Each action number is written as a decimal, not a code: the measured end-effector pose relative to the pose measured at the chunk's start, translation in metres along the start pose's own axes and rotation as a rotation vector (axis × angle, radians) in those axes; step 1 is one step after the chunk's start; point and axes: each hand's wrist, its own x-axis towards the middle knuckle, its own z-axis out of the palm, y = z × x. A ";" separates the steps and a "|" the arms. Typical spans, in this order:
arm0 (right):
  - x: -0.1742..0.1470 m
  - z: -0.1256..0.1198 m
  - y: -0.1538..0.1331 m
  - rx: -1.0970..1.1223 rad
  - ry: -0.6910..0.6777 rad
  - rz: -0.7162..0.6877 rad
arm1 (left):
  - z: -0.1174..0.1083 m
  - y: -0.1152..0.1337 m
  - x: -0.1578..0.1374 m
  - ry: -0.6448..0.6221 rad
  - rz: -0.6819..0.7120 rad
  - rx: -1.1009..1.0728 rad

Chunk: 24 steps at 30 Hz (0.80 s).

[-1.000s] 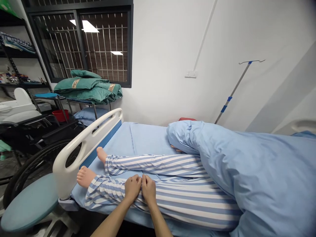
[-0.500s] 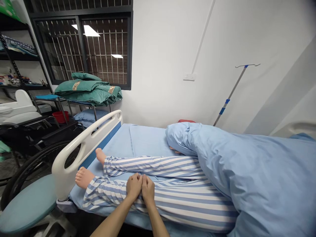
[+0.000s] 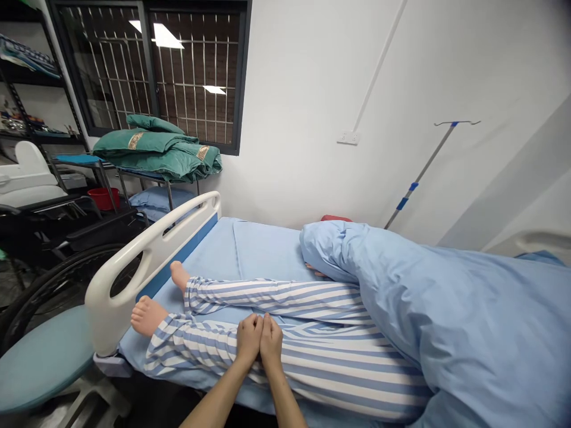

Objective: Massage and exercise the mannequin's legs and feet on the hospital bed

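Note:
Side by side above the near striped trouser leg are my left hand and my right hand, their inner edges touching. Fingers on both hands are curled downward and closed; whatever is inside them, if anything, is hidden. The legs belong to a mannequin-like figure lying on a bed with a light blue sheet. Its two bare feet, the near one and the far one, point toward the footboard. A bunched blue quilt covers the upper body, and a few fingers peep out at its edge.
The white footboard closes off the bed's left end. Beside it are a round blue-green stool and a black wheelchair. Green folded bedding lies below the window. A drip stand rises behind the bed.
My hands have drawn closer together and shifted slightly right over the trouser leg, still closed. The camera view has tilted a little. The bedding and the figure look unmoved.

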 end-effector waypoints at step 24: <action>0.010 -0.021 -0.006 -0.327 -0.139 -0.177 | -0.018 -0.012 0.003 0.011 -0.021 0.282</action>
